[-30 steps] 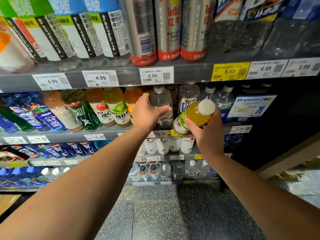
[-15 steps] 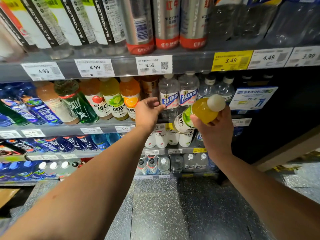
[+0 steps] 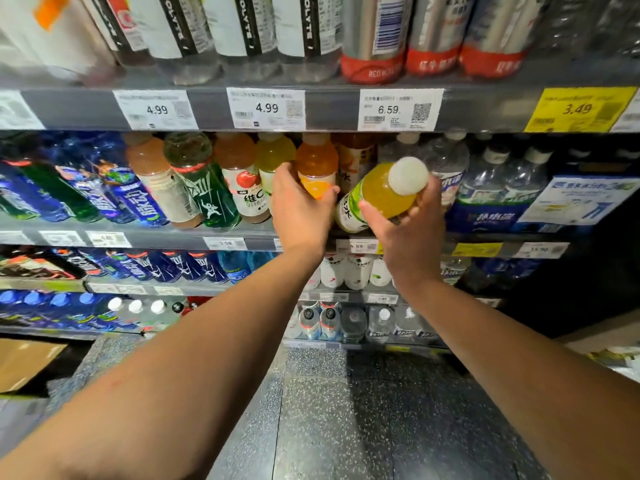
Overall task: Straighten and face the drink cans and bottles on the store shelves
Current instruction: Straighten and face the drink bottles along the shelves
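Shelves of drinks: left hand (image 3: 300, 211) grips an orange-juice bottle (image 3: 317, 166), right hand (image 3: 407, 225) a tilted yellow bottle (image 3: 379, 195)

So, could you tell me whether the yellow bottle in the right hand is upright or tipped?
Tipped: the yellow bottle leans, white cap toward the camera.

Grey store shelves (image 3: 332, 112) with price tags (image 3: 266, 109), rows of drink bottles (image 3: 239, 178) upright.

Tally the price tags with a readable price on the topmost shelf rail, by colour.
White tags: 3 (4.99, 4.99, 6.59)
Yellow tags: 1 (3.49)
Total: 4
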